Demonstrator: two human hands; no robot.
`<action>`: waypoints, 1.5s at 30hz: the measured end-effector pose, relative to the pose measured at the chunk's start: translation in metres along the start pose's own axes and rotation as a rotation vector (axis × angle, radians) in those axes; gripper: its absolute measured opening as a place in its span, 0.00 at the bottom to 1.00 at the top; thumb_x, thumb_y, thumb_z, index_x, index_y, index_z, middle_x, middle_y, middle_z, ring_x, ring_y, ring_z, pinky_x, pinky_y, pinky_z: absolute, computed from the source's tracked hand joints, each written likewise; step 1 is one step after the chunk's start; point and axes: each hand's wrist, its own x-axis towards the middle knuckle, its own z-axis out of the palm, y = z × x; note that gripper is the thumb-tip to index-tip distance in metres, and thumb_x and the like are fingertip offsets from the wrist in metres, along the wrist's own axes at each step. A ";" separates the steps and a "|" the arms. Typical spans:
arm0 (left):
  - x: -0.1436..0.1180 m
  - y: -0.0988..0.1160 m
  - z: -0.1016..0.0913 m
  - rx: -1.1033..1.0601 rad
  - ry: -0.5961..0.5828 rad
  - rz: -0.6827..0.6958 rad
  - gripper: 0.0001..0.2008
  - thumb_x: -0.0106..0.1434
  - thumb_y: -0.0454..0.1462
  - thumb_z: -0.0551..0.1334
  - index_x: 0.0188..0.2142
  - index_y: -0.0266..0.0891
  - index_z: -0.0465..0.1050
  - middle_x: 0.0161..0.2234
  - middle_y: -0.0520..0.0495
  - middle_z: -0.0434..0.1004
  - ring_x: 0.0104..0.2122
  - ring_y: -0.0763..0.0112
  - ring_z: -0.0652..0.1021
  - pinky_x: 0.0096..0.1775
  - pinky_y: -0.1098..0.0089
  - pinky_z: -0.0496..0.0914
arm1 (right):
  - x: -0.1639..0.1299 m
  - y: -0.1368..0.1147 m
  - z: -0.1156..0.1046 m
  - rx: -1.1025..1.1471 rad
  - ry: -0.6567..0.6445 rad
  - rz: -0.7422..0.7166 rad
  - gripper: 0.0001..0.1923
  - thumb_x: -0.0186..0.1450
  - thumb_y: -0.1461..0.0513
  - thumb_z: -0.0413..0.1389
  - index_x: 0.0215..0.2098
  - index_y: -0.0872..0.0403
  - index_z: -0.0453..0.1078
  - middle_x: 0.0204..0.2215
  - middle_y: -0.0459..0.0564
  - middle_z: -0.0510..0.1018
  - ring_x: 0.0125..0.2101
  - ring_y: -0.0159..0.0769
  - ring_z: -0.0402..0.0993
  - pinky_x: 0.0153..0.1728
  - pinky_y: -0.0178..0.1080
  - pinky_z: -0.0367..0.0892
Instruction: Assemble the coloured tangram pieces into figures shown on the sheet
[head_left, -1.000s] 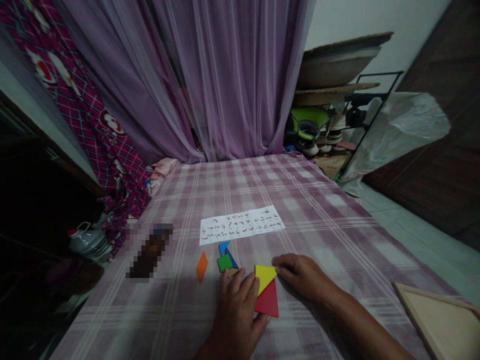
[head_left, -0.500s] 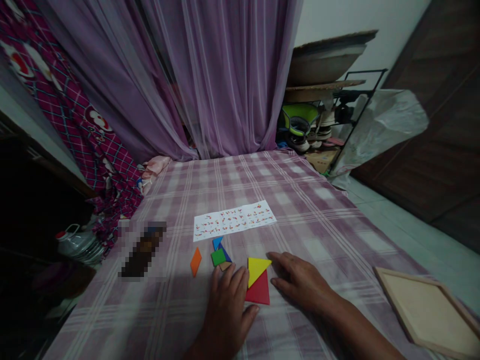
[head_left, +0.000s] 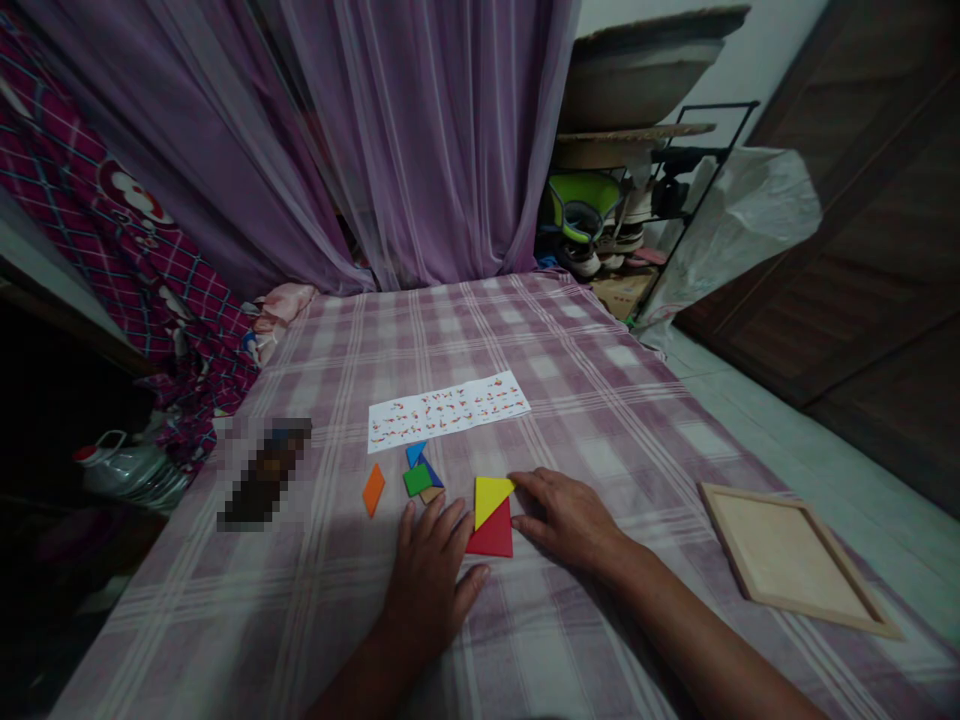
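Observation:
A yellow triangle (head_left: 490,498) and a red triangle (head_left: 496,533) lie long side to long side on the bedspread, forming a near-square. My left hand (head_left: 431,570) rests with fingers spread at their left, its index fingertip by the red triangle's left corner. At the right, my right hand (head_left: 570,515) has its fingertips at the yellow triangle's tip and its thumb against the red edge. Beyond my left fingers are a green square (head_left: 418,480), a tan triangle (head_left: 431,495), a dark blue triangle (head_left: 430,472) and a light blue triangle (head_left: 415,453), close together. An orange parallelogram (head_left: 373,490) lies farther left.
A printed sheet of small coloured figures (head_left: 448,410) lies beyond the pieces. A shallow wooden tray (head_left: 724,540) sits at the right edge of the plaid bedspread (head_left: 450,330). A blurred-out object (head_left: 264,475) lies left. A shoe rack (head_left: 694,200) stands back right.
The yellow and red triangles now line up more squarely along their long sides. Both hands stay beside them, with little movement. The whole view has shifted slightly.

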 end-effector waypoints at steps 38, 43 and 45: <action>0.013 -0.084 -0.018 0.281 0.082 -0.203 0.17 0.66 0.33 0.54 0.51 0.40 0.74 0.55 0.40 0.75 0.57 0.49 0.71 0.59 0.42 0.56 | 0.004 0.024 0.023 0.345 0.243 -0.002 0.18 0.66 0.55 0.47 0.44 0.50 0.76 0.40 0.52 0.82 0.41 0.43 0.79 0.44 0.44 0.72; 0.019 -0.048 -0.003 0.210 0.044 -0.148 0.20 0.65 0.40 0.58 0.56 0.40 0.70 0.56 0.40 0.74 0.58 0.51 0.71 0.60 0.44 0.57 | 0.004 0.025 0.024 0.339 0.256 -0.009 0.18 0.66 0.55 0.47 0.43 0.49 0.77 0.40 0.52 0.83 0.41 0.43 0.79 0.43 0.44 0.73; 0.021 -0.042 -0.002 0.211 0.034 -0.156 0.21 0.65 0.41 0.60 0.56 0.40 0.70 0.57 0.39 0.73 0.57 0.50 0.71 0.59 0.44 0.58 | 0.004 0.026 0.025 0.331 0.260 -0.012 0.18 0.66 0.55 0.46 0.43 0.50 0.77 0.40 0.52 0.82 0.41 0.43 0.79 0.43 0.44 0.73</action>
